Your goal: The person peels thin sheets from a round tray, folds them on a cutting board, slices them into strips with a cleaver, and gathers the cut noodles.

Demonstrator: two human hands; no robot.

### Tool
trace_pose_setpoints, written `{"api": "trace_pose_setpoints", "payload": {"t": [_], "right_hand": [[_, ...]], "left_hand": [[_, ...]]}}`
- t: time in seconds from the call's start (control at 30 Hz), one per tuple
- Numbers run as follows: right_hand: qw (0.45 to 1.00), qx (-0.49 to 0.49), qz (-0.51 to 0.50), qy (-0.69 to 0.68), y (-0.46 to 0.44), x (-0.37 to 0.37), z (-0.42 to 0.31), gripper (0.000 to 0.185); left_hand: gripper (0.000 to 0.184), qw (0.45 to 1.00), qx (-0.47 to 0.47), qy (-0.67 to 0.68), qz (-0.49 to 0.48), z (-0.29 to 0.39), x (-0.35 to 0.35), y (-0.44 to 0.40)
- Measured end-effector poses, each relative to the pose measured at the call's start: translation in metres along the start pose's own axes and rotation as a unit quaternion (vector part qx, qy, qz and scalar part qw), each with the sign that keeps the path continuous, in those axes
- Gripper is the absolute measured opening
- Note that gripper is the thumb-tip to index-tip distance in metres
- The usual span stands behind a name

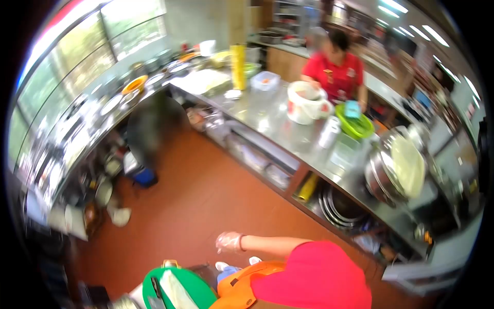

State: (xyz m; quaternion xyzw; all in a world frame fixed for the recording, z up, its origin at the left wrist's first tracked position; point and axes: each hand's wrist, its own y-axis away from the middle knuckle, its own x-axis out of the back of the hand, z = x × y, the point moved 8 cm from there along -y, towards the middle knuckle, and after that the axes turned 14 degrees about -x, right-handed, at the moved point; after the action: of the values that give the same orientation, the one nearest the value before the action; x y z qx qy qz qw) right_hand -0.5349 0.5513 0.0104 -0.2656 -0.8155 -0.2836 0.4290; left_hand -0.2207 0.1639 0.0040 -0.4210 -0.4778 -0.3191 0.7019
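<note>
My right hand (230,242), in a thin clear glove, hangs over the red-brown floor in front of my orange apron (265,270). Its fingers bend downward, but blur hides how far they close, and nothing shows in them. Closest to it is a round green cutting board (193,280) at the bottom edge. On the board lie a dark-handled knife (156,287) and a long pale, whitish piece (176,289) that I cannot identify. My left hand is out of the picture.
Across the floor runs a steel counter (270,121) bearing a white bucket (307,103), a green basket (355,126) and a large metal pot (383,172). A co-worker in red (337,72) stands behind it. Crowded shelving (77,139) lines the window side.
</note>
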Motion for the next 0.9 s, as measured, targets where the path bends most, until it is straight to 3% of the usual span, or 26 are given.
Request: {"api": "trace_pose_setpoints", "payload": {"t": [0.07,0.13,0.17,0.23,0.27,0.3,0.4,0.5,0.63,0.73,0.83,0.9], "right_hand": [[0.995,0.088,0.042,-0.007,0.012,-0.005,0.001,0.024],[0.997,0.007,-0.071,0.003,0.011,-0.006,0.009,0.028],[0.998,0.035,-0.02,-0.048,0.01,-0.011,0.02,0.032],[0.998,0.057,0.009,0.016,0.009,0.017,-0.005,0.025],[0.995,0.065,0.073,-0.03,0.002,0.002,0.013,0.025],[0.998,0.035,0.014,-0.045,-0.003,0.004,0.006,0.028],[0.995,0.083,0.048,-0.021,-0.013,-0.002,-0.017,0.031],[0.983,0.109,0.006,-0.144,-0.047,-0.022,-0.036,0.031],[0.971,0.237,0.021,0.017,-0.099,-0.039,-0.122,0.023],[0.974,0.207,-0.046,0.076,-0.145,-0.049,-0.198,0.019],[0.923,0.361,0.079,0.108,-0.143,-0.038,-0.289,0.034],[0.91,0.389,0.039,0.141,-0.152,-0.059,-0.327,0.044]], "left_hand": [[0.051,0.999,0.02,0.018,0.023,-0.016,-0.002,0.028],[0.054,0.998,0.035,0.03,0.037,-0.024,-0.006,0.052],[0.055,0.998,0.044,0.025,0.036,-0.024,-0.009,0.059],[0.049,0.997,0.078,0.007,0.027,-0.007,0.007,0.045],[0.048,0.995,0.102,-0.019,0.001,-0.008,0.004,0.047],[0.046,0.993,0.114,-0.023,0.011,-0.006,0.002,0.051],[0.041,0.989,0.139,0.006,-0.048,0.013,0.001,0.056],[0.038,0.989,0.136,0.009,-0.054,0.021,0.0,0.056],[0.036,0.991,0.132,0.006,-0.033,0.022,0.006,0.057],[0.035,0.988,0.148,0.018,-0.028,0.028,0.017,0.054],[0.033,0.986,0.162,0.034,-0.031,0.028,0.009,0.054],[0.032,0.984,0.172,0.041,-0.033,0.024,0.004,0.057]]}}
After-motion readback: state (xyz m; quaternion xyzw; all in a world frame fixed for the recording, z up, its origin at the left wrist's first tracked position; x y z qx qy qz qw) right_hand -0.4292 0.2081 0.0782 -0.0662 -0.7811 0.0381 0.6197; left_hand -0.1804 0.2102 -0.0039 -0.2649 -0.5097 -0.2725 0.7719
